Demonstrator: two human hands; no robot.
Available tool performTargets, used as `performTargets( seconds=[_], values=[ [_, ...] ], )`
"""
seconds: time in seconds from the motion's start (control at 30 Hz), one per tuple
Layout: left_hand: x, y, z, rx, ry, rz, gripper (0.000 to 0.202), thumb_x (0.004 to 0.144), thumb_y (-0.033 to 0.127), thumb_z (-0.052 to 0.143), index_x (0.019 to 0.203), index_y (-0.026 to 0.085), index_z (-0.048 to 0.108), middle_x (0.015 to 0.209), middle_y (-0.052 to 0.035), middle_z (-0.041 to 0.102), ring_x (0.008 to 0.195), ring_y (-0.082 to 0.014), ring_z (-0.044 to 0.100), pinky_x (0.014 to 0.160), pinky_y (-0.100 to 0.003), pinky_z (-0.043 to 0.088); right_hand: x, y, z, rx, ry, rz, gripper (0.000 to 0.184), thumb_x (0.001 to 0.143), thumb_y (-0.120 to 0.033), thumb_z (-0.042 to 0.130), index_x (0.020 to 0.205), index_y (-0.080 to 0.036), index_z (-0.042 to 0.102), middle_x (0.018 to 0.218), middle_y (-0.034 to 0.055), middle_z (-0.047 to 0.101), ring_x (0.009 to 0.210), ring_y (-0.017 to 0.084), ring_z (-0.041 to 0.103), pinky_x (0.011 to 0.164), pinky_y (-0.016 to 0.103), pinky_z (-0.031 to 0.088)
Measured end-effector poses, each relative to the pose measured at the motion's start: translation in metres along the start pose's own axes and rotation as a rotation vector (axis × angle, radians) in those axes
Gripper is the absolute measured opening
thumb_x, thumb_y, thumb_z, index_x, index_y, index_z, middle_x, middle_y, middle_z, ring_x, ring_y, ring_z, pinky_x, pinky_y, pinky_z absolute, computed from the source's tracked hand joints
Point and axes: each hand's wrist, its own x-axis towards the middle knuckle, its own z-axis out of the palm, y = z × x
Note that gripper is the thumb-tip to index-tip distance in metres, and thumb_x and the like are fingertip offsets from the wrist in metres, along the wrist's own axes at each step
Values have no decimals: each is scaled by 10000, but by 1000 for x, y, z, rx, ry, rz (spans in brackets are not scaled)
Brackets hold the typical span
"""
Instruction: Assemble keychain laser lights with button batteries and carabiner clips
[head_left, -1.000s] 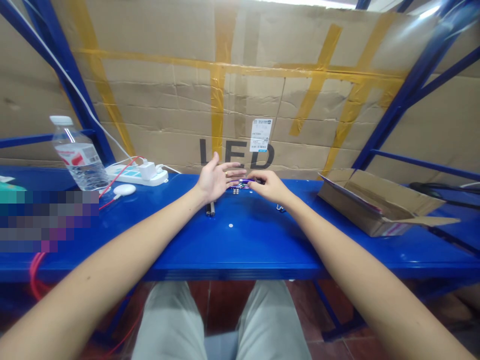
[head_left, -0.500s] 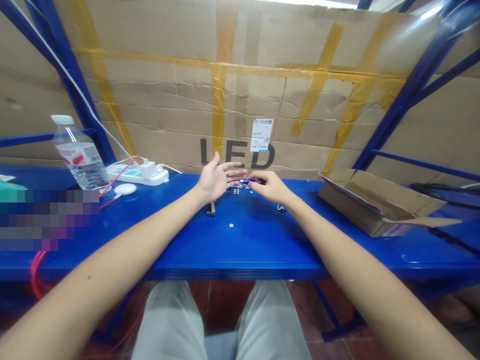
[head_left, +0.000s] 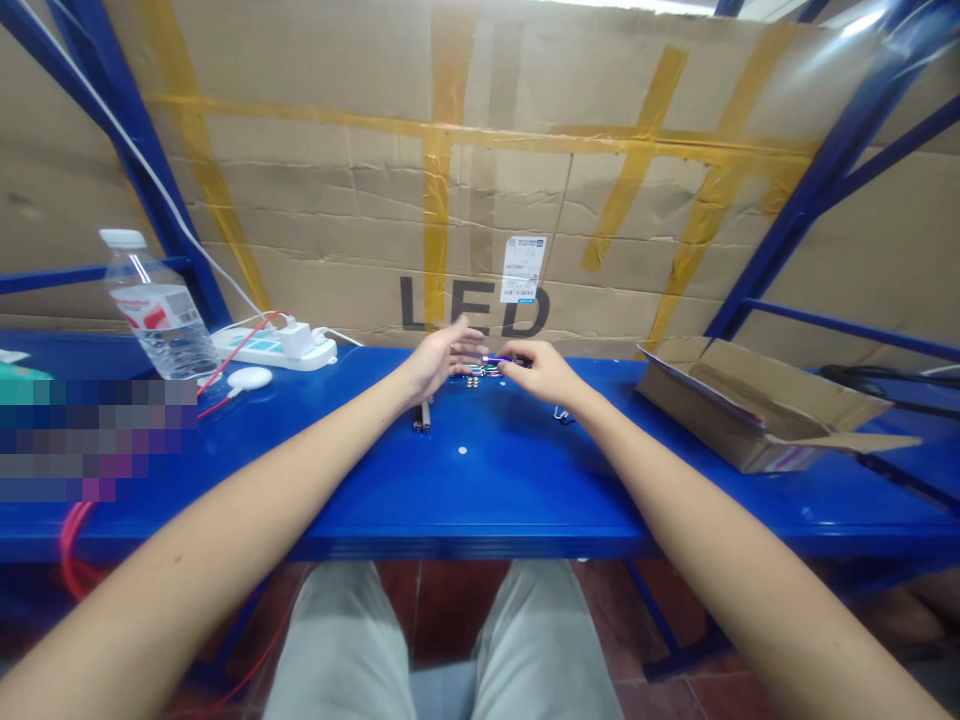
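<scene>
Both my arms reach across a blue metal table (head_left: 480,500). My right hand (head_left: 541,373) is closed in a pinch on a small purple rod-like part (head_left: 499,361) held just above the tabletop. My left hand (head_left: 439,360) is beside it with fingers stretched out and apart, fingertips close to the part's left end. Below the part several small silvery round pieces (head_left: 472,380) lie on the table. Two dark thin rods (head_left: 421,416) lie side by side under my left wrist. A small metal clip (head_left: 559,414) rests by my right wrist.
A water bottle (head_left: 157,315) stands at the left, next to a white power strip (head_left: 274,347) with red and white cables and a white round puck (head_left: 250,379). An open cardboard box (head_left: 757,400) lies at the right. Taped cardboard marked LED (head_left: 480,200) backs the table.
My left hand has turned from palm-up to more edge-on and shifted slightly right, its fingers nearer the purple part. My right hand has hardly moved.
</scene>
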Motion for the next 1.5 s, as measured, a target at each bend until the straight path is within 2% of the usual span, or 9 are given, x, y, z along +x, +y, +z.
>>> performTargets(
  seconds=[0.17,0.3,0.43,0.57,0.73,0.87,1.03,1.33,1.5],
  values=[
    [-4,-2,5,406,-18,55,128,826,247,689,884,133,684,733,-56,684,688,-148,627,612,-262,453,-1,5,4,21,-63,19,239,844,-248,559,945,-138,746,837,45,724,760,167,598,690,276,413],
    [-6,-1,5,406,-21,40,46,825,162,676,856,128,682,659,-25,661,602,-118,598,599,-259,468,0,4,5,70,-107,51,246,831,-237,594,1010,-140,732,853,49,721,754,167,601,697,290,437],
    [-2,-2,1,394,67,57,53,811,103,678,859,125,677,673,-14,656,583,-110,595,621,-277,497,2,5,-1,329,-126,240,295,812,-181,595,1099,-131,647,749,34,674,657,155,591,636,296,468],
    [0,-3,-2,406,121,64,74,811,92,694,876,126,686,704,-21,672,591,-109,611,630,-281,507,1,11,-7,574,-102,350,243,787,-159,635,1026,-163,591,715,23,659,650,158,616,639,303,496],
    [1,-2,-2,418,143,70,86,818,76,693,880,137,695,742,-35,698,625,-108,633,650,-279,520,1,21,-11,674,-110,341,215,701,-180,749,859,-177,604,776,35,687,689,154,644,689,311,522],
    [2,-3,-5,441,161,59,84,805,86,707,877,128,694,747,-45,708,613,-115,643,658,-290,527,0,25,-12,609,-96,328,162,691,-228,773,747,-154,640,726,44,694,632,137,629,650,293,510],
    [5,-6,-18,508,139,49,110,788,99,693,896,120,694,763,-60,721,671,-148,677,701,-307,535,3,30,-12,581,-114,333,151,698,-195,763,825,-149,695,755,52,734,734,179,697,804,355,552],
    [53,-25,-50,840,147,149,88,788,228,687,833,162,724,874,-77,732,809,-192,661,786,-328,504,62,61,3,-157,-63,153,116,776,-77,633,788,-133,734,849,81,747,833,199,668,799,316,501],
    [77,-42,-61,886,182,53,46,749,212,721,768,171,732,899,-86,740,871,-215,654,841,-339,489,82,68,21,-238,-132,180,178,806,-55,599,855,-106,762,904,122,761,854,200,666,801,298,490]
  ],
)
